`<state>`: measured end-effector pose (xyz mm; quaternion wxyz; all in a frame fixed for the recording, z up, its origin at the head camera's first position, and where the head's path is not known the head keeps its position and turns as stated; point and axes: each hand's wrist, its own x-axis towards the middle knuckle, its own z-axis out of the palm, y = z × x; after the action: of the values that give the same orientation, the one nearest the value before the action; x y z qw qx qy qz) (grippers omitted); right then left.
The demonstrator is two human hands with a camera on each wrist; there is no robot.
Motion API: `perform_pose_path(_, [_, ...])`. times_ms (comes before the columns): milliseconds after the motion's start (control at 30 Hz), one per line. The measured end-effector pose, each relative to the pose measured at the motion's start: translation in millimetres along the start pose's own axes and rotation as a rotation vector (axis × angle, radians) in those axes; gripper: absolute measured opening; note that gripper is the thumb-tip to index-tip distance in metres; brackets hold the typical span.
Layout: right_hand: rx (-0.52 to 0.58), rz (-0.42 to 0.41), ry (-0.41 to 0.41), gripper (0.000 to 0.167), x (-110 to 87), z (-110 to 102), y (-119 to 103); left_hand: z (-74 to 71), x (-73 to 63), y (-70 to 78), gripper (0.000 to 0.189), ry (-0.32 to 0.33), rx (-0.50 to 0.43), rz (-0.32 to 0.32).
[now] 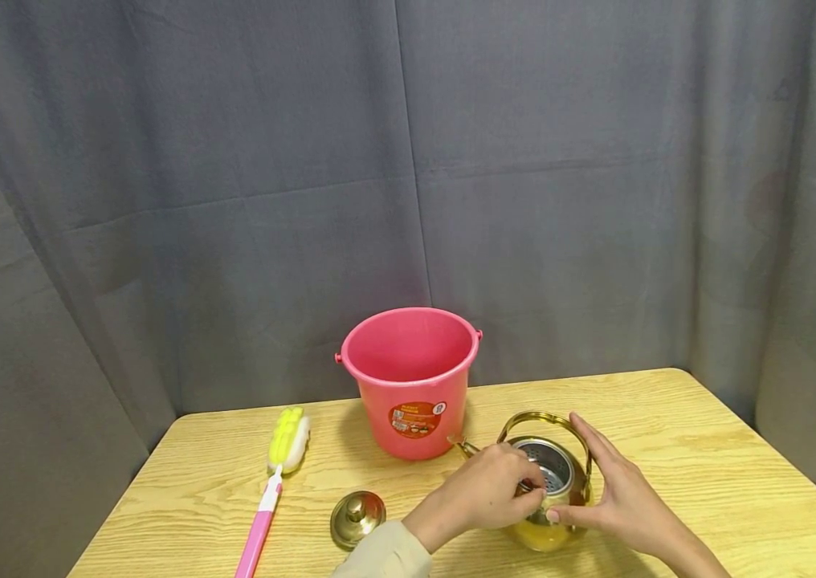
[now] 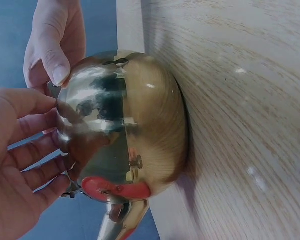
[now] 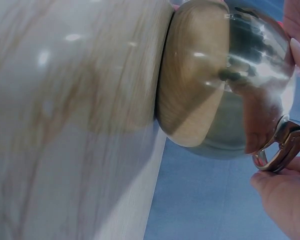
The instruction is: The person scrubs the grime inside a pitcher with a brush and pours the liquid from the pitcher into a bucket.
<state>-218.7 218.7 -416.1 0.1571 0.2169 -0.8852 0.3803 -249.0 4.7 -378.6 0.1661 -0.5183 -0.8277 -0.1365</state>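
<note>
A shiny gold teapot stands on the table, its lid off and a perforated metal strainer in its mouth. My left hand reaches over from the left and pinches the strainer's rim; the fingertips are partly hidden. In the left wrist view the left hand has its fingers at the pot's top, above the spout. On the other side, my right hand rests its thumb on the pot near the mouth, fingers spread straight along the arched handle. The handle also shows in the right wrist view.
Behind the teapot stands a pink bucket. The round gold lid lies left of my left forearm. A brush with a yellow and white head and pink handle lies farther left. Grey curtains surround the wooden table.
</note>
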Motion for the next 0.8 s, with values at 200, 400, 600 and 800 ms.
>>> perform_pose_path(200, [0.0, 0.0, -0.006, 0.116, -0.1, -0.6, -0.5, -1.2, 0.4, 1.4, 0.01, -0.019, -0.009, -0.007])
perform_pose_path(400, [-0.004, 0.0, -0.004, 0.116, -0.2, -1.1, -1.3, -2.1, 0.1, 1.1, 0.01, -0.025, -0.009, -0.012])
perform_pose_path(600, [0.013, -0.004, -0.006, 0.115, -0.1, -0.9, -0.5, -1.3, 1.3, 1.2, 0.01, -0.035, -0.018, -0.009])
perform_pose_path(800, [0.012, -0.01, -0.003, 0.115, 0.4, -0.1, 1.0, -0.9, 2.2, 1.3, 0.008, -0.041, -0.022, -0.008])
